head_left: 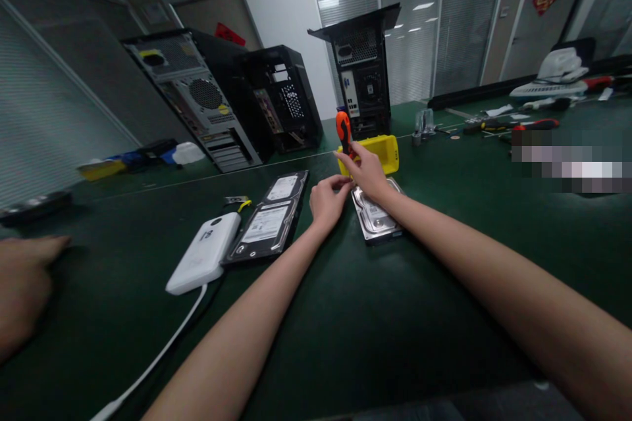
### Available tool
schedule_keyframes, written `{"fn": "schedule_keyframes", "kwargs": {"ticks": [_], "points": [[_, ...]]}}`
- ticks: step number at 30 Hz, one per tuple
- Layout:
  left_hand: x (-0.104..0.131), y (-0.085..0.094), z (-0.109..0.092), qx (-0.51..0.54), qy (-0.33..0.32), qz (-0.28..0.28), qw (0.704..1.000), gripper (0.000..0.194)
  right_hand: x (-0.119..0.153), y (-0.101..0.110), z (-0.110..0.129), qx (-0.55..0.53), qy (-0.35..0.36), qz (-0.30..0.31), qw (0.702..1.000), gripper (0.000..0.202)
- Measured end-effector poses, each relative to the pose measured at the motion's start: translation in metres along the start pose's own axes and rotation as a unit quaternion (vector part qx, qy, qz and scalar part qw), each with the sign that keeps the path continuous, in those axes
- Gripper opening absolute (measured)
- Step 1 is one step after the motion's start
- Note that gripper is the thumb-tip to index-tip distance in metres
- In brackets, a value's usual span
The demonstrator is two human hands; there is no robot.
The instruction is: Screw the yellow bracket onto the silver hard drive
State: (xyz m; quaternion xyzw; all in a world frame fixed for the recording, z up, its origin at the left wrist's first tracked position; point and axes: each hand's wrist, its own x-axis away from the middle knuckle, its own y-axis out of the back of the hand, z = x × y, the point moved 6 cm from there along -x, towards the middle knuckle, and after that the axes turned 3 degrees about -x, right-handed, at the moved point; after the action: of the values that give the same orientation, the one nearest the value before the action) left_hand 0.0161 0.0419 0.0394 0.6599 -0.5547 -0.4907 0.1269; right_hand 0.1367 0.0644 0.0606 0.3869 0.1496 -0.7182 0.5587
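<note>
My right hand (368, 171) is wrapped round a screwdriver (343, 128) with an orange and black handle, held nearly upright. Its tip is hidden behind my fingers at the far left corner of a silver hard drive (376, 218), which lies flat on the green table (316, 316). Beside that corner, my left hand (326, 200) has thumb and fingers pinched together; what lies between them is too small to make out. Just behind both hands stands a yellow plastic tray (390, 152).
Two more hard drives (264, 227) lie end to end left of my hands, next to a white power bank (205, 253) with a cable. Opened computer cases (212, 99) stand at the back. Tools (523, 125) lie far right. Another person's hand (24, 289) is at the left edge.
</note>
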Motion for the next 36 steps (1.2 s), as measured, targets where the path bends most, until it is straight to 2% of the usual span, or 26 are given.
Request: {"fn": "schedule_keyframes", "kwargs": {"ticks": [15,25,28,32,36], "points": [[-0.001,-0.002,0.001,0.02,0.003,0.002,1.0,0.022,0.0,-0.001,-0.002,-0.012,0.0,-0.011,1.0,0.035],[-0.002,-0.005,0.002,0.056,-0.022,0.014,0.998,0.023,-0.001,0.002,-0.004,-0.013,-0.018,-0.018,1.0,0.036],[-0.004,-0.011,0.008,0.124,0.012,0.04,0.991,0.027,-0.001,0.002,-0.004,-0.018,-0.021,-0.018,0.999,0.037],[-0.007,-0.02,0.019,0.265,0.085,0.069,0.958,0.034,-0.001,0.003,-0.002,-0.024,-0.016,-0.015,0.999,0.036],[-0.008,-0.025,0.026,0.299,0.111,0.071,0.945,0.037,-0.001,0.003,-0.001,-0.026,-0.017,-0.014,0.999,0.036]]}}
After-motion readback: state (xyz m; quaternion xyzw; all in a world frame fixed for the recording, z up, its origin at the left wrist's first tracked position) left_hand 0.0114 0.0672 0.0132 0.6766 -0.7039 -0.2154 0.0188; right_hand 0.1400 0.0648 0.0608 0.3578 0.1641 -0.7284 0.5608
